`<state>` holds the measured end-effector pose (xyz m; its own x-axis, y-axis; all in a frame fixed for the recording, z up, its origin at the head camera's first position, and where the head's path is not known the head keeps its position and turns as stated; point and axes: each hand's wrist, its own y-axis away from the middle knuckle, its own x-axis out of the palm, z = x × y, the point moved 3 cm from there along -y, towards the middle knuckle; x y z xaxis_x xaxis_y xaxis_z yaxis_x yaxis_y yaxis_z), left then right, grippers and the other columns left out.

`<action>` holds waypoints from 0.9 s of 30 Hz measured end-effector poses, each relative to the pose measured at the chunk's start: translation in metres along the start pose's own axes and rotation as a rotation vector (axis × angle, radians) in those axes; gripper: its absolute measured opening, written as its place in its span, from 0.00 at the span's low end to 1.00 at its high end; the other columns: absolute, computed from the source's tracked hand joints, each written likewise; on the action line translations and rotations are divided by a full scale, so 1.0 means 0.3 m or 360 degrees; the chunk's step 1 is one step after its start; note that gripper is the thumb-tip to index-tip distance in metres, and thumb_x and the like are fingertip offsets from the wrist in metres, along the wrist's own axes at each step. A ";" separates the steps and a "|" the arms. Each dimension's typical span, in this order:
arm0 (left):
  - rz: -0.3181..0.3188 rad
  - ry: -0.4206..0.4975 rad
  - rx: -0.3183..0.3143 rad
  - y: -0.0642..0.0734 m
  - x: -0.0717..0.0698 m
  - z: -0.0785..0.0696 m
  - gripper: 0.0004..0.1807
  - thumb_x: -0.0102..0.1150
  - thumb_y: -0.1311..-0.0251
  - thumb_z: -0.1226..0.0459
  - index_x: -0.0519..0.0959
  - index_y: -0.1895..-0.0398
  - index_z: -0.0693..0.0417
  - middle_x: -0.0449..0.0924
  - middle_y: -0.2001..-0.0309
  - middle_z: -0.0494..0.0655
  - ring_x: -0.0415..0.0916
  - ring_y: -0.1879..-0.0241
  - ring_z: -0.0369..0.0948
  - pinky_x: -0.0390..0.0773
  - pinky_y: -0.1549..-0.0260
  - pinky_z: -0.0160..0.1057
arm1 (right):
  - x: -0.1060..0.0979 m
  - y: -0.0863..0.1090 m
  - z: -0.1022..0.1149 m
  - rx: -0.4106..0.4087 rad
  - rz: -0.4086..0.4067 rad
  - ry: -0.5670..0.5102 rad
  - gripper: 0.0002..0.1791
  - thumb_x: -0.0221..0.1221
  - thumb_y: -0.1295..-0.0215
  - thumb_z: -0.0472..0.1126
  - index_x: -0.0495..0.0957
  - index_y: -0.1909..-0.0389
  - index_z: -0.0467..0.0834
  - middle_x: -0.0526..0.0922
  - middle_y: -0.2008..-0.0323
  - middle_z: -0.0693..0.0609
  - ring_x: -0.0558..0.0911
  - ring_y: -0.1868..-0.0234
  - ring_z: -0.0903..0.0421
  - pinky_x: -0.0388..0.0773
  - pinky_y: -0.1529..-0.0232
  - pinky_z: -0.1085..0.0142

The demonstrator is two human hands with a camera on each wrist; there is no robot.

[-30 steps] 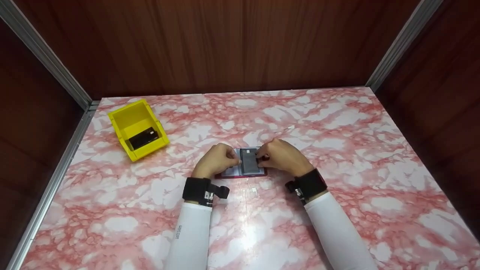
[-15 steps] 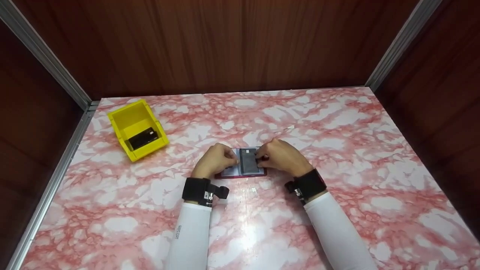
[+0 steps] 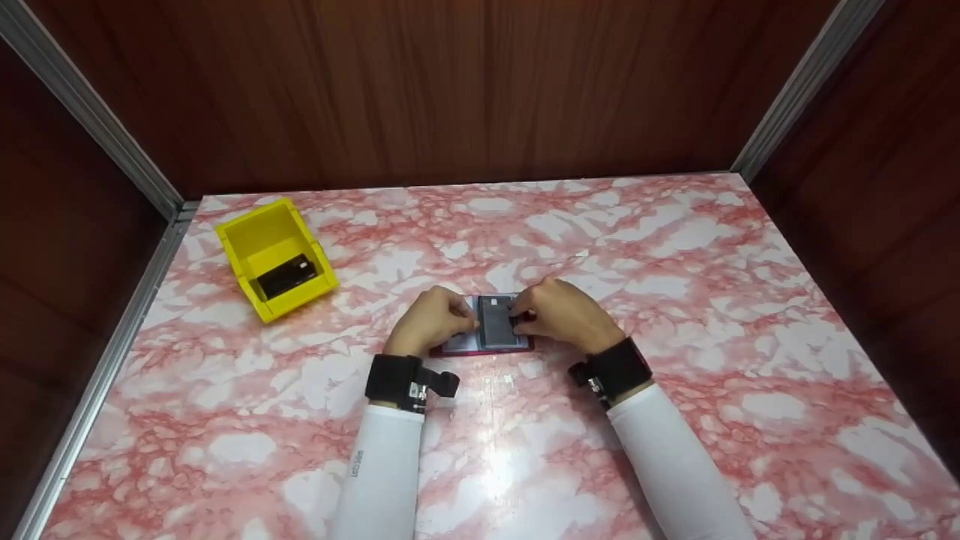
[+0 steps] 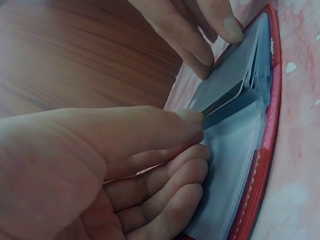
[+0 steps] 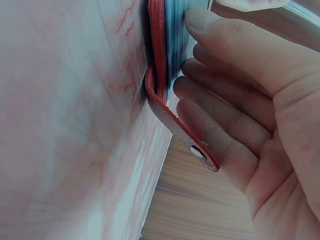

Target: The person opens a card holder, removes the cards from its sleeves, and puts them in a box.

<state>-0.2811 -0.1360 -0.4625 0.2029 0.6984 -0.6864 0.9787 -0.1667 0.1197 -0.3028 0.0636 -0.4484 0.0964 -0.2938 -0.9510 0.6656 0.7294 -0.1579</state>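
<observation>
A pink-and-white marbled table [image 3: 675, 315] carries everything, with dark wood walls behind it and at both sides. Near the middle of the table, a little toward its front edge, a red card wallet [image 3: 486, 330] lies open and flat between the two hands. The left hand [image 3: 433, 321] rests on the wallet's left side, its fingers curled and pinching a clear sleeve [image 4: 235, 150]. The right hand [image 3: 562, 313] covers the right side, its fingers bent onto the sleeves beside the snap strap [image 5: 182, 132]. Toward the back left corner stands a yellow bin [image 3: 274, 256], well apart from the hands, holding a small black box [image 3: 286, 276].
</observation>
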 end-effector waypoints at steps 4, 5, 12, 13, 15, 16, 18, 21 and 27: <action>-0.0028 0.0001 -0.0011 0.003 -0.004 -0.006 0.03 0.67 0.54 0.59 0.83 0.77 0.46 0.81 0.75 0.39 0.72 0.76 0.37 0.71 0.78 0.32 | 0.001 0.000 0.001 0.0029 0.0004 0.0027 0.12 0.70 0.53 0.46 0.85 0.65 0.52 0.85 0.68 0.61 0.79 0.69 0.68 0.78 0.67 0.70; -0.0036 0.0006 -0.0017 0.003 -0.004 -0.008 0.03 0.67 0.54 0.59 0.83 0.77 0.46 0.81 0.75 0.39 0.72 0.76 0.37 0.71 0.78 0.32 | 0.001 0.000 0.002 0.0027 0.0005 0.0030 0.12 0.70 0.53 0.46 0.85 0.65 0.52 0.85 0.68 0.61 0.79 0.69 0.68 0.78 0.67 0.70; -0.0102 0.0031 -0.0133 0.002 0.003 -0.021 0.04 0.65 0.53 0.60 0.83 0.78 0.49 0.81 0.78 0.42 0.75 0.78 0.37 0.72 0.79 0.32 | 0.002 0.000 0.005 0.0003 -0.0004 0.0041 0.11 0.69 0.52 0.47 0.85 0.65 0.53 0.85 0.68 0.61 0.80 0.70 0.68 0.78 0.67 0.70; -0.0107 0.0055 -0.0167 0.001 0.006 -0.021 0.05 0.65 0.53 0.59 0.83 0.78 0.51 0.82 0.78 0.43 0.76 0.79 0.37 0.72 0.80 0.31 | 0.002 0.000 0.006 0.0005 -0.0004 0.0039 0.11 0.69 0.52 0.47 0.85 0.65 0.53 0.85 0.68 0.61 0.80 0.70 0.68 0.78 0.67 0.70; -0.0101 0.0153 -0.0249 -0.001 0.014 -0.019 0.06 0.66 0.52 0.60 0.83 0.78 0.53 0.83 0.78 0.46 0.78 0.79 0.37 0.75 0.80 0.31 | 0.003 0.000 0.006 0.0004 -0.0005 0.0037 0.12 0.69 0.52 0.47 0.85 0.65 0.53 0.86 0.68 0.61 0.80 0.69 0.68 0.79 0.67 0.70; -0.0090 0.0227 -0.0290 -0.002 0.019 -0.017 0.07 0.66 0.51 0.61 0.82 0.78 0.55 0.83 0.78 0.48 0.79 0.79 0.38 0.77 0.80 0.32 | 0.004 0.000 0.007 0.0002 -0.0006 0.0039 0.12 0.69 0.52 0.47 0.85 0.65 0.53 0.86 0.67 0.61 0.80 0.68 0.67 0.79 0.66 0.69; -0.0072 0.0395 -0.0358 -0.004 0.027 -0.015 0.07 0.65 0.50 0.63 0.81 0.77 0.59 0.84 0.77 0.52 0.81 0.80 0.40 0.81 0.79 0.34 | 0.005 0.000 0.008 -0.0008 -0.0010 0.0038 0.12 0.69 0.52 0.46 0.85 0.64 0.52 0.86 0.67 0.60 0.81 0.68 0.67 0.79 0.66 0.69; -0.0062 0.0589 -0.0423 -0.006 0.037 -0.012 0.07 0.64 0.49 0.66 0.80 0.76 0.62 0.84 0.76 0.55 0.81 0.81 0.40 0.83 0.78 0.37 | 0.006 -0.001 0.009 -0.0021 -0.0012 0.0034 0.11 0.69 0.52 0.46 0.85 0.64 0.53 0.86 0.68 0.61 0.81 0.68 0.67 0.79 0.66 0.69; -0.0051 0.0670 -0.0452 -0.010 0.042 -0.006 0.06 0.63 0.48 0.68 0.80 0.76 0.63 0.84 0.76 0.55 0.81 0.82 0.39 0.83 0.78 0.36 | 0.005 -0.005 0.007 -0.0034 -0.0007 0.0018 0.11 0.69 0.52 0.45 0.85 0.64 0.53 0.86 0.68 0.61 0.79 0.70 0.67 0.78 0.68 0.69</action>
<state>-0.2813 -0.1256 -0.4702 0.1104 0.9299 -0.3509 0.9425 0.0141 0.3340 -0.3021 0.0608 -0.4491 0.0850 -0.2903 -0.9532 0.6502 0.7411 -0.1677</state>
